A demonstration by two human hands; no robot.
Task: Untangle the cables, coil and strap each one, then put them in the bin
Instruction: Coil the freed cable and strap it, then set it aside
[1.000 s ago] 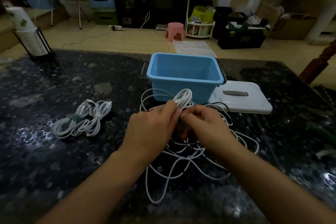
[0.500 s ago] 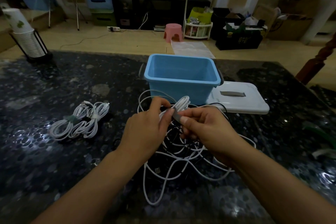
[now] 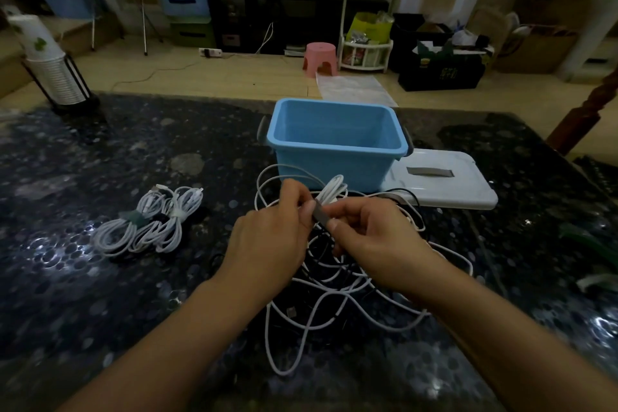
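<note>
My left hand [image 3: 267, 241] and my right hand [image 3: 374, 237] meet above a tangle of white and black cables [image 3: 334, 284] on the dark table. Between their fingertips they pinch a grey strap [image 3: 320, 212] at a small white coiled cable [image 3: 332, 191], which sticks up behind the fingers. The blue bin [image 3: 334, 147] stands just beyond the hands and its visible inside holds nothing. Coiled and strapped white cables [image 3: 150, 224] lie to the left on the table.
The bin's white lid [image 3: 448, 187] lies flat to the right of the bin. A stack of paper cups in a black holder [image 3: 50, 67] stands at the table's far left corner. Loose straps [image 3: 592, 244] lie near the right edge.
Both hands have dropped slightly toward the tangle. The grey strap, hidden a second ago, now shows stretched between the fingertips of the two hands.
</note>
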